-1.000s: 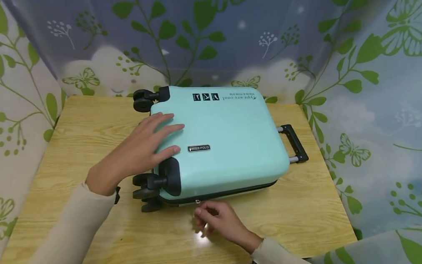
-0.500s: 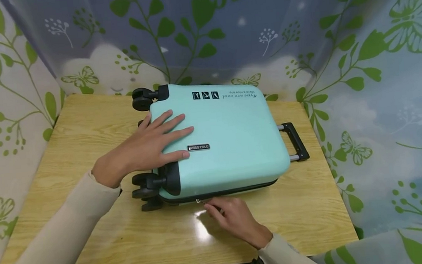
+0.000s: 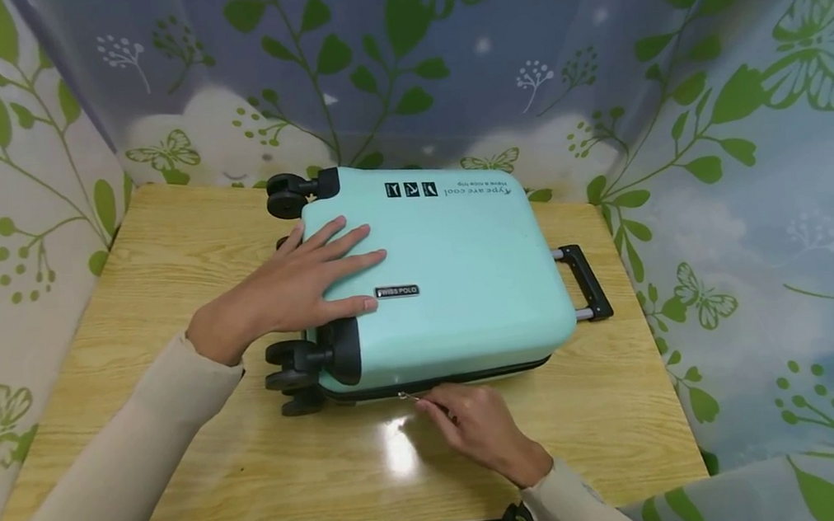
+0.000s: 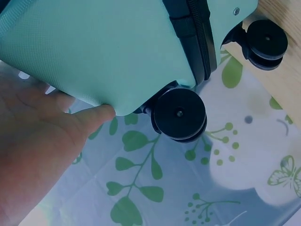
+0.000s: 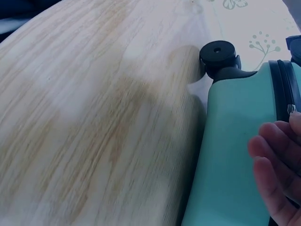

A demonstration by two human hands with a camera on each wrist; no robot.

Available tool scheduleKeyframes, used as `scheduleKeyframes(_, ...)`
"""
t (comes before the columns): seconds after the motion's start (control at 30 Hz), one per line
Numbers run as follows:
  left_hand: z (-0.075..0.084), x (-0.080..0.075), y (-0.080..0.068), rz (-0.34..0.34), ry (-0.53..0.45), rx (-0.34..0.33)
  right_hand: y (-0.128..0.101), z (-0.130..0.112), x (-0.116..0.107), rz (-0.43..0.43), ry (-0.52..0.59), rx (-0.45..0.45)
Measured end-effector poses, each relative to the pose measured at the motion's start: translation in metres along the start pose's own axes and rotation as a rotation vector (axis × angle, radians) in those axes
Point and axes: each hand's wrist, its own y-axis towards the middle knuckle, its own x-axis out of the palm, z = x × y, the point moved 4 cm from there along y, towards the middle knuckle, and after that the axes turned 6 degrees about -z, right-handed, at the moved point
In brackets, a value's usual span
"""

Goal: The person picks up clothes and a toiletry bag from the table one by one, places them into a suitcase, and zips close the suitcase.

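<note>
A mint-green hard-shell suitcase (image 3: 453, 249) lies flat, its black wheels (image 3: 295, 366) to the left and its pull handle (image 3: 586, 283) extended to the right. My left hand (image 3: 300, 283) rests on the shell at the wheel end, fingers spread. Along the near side runs a black zipper (image 3: 486, 373). There my right hand (image 3: 479, 425) pinches the metal zipper pull (image 3: 408, 395), beside the slider. In the right wrist view the fingers (image 5: 270, 146) are curled in front of the zipper, and the slider (image 5: 291, 109) shows at the thumb tip.
Under the suitcase is a wooden table (image 3: 183, 479), its front edge close to the person. Curtains (image 3: 482, 64) printed with leaves and butterflies hang behind it and on both sides.
My right hand has taken hold of the zipper pull and moved slightly right, the slider shifting a little with it. My left hand has slid further onto the shell and flattened there.
</note>
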Motion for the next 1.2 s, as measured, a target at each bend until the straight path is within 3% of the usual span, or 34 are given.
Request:
scheduleKeyframes(0.4, 0.003, 0.0, 0.01, -0.009, 0.008, 0.017, -0.012, 0.015, -0.014, 0.031, -0.046, 0.007)
scheduleKeyframes(0.73, 0.006, 0.002, 0.011, 0.007, 0.015, 0.022, -0.017, 0.026, -0.018, 0.073, -0.081, -0.045)
scheduleKeyframes(0.87, 0.011, 0.007, 0.0, 0.034, 0.031, 0.03, -0.017, 0.026, -0.015, 0.054, -0.075, -0.065)
scheduleKeyframes(1.2, 0.022, 0.037, -0.057, 0.15, -0.077, 0.13, -0.019, 0.024, -0.007, 0.081, -0.024, -0.065)
